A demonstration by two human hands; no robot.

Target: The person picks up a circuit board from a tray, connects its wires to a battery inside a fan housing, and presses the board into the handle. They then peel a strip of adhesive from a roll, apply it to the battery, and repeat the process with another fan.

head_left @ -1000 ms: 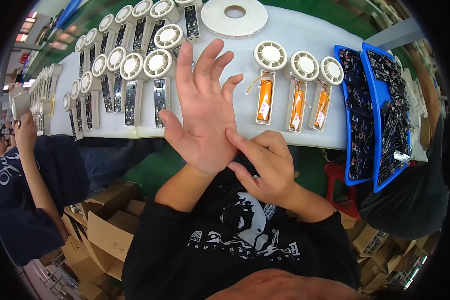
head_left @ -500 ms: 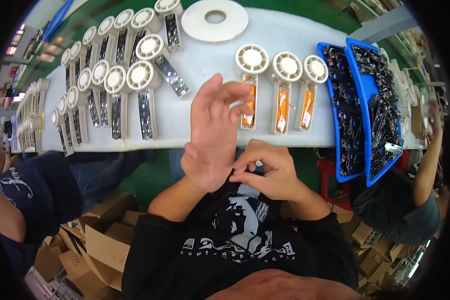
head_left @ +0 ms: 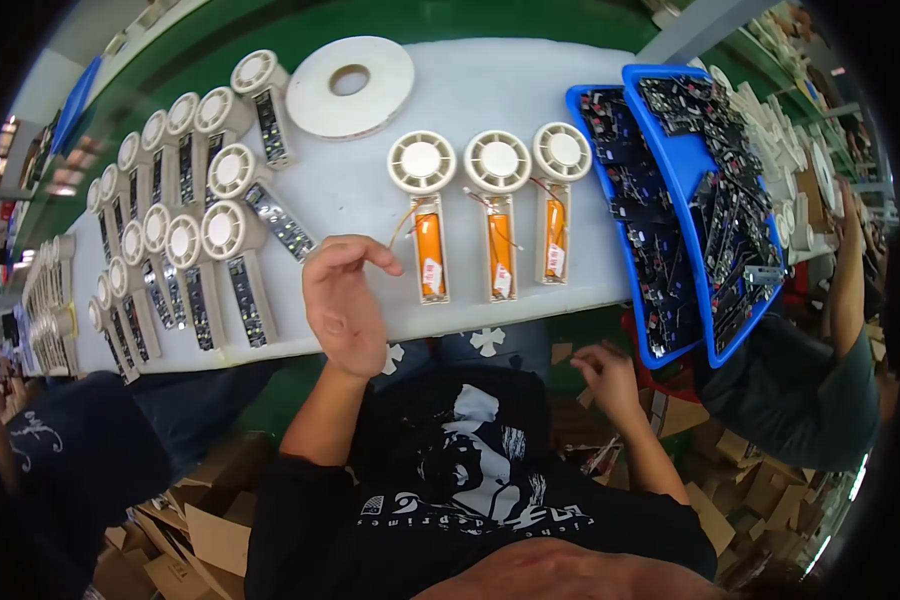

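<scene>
My left hand (head_left: 345, 310) hovers at the table's front edge, palm showing, fingers loosely curved and apart, with nothing in it. Just right of it stands a white handheld fan housing (head_left: 422, 162) with an orange battery (head_left: 428, 245) and thin wires in its open handle. Two more such housings, a middle fan housing (head_left: 498, 162) and a right fan housing (head_left: 562, 152), lie beside it. Lower down, off the table's edge, my right hand (head_left: 610, 380) is held over my right side; its fingers are slightly bent and apart, and no object shows in them.
Several fan housings (head_left: 232, 232) with black circuit boards stand in rows on the left. A large white tape roll (head_left: 315, 100) lies at the back. Two blue trays (head_left: 712, 300) of circuit boards overhang the right front edge. Co-workers sit on both sides; cardboard boxes (head_left: 215, 535) lie below.
My hands have parted: the left moved left and down, the right moved right and down, away from the left wrist. The view has shifted, so the table's things appear further left and lower.
</scene>
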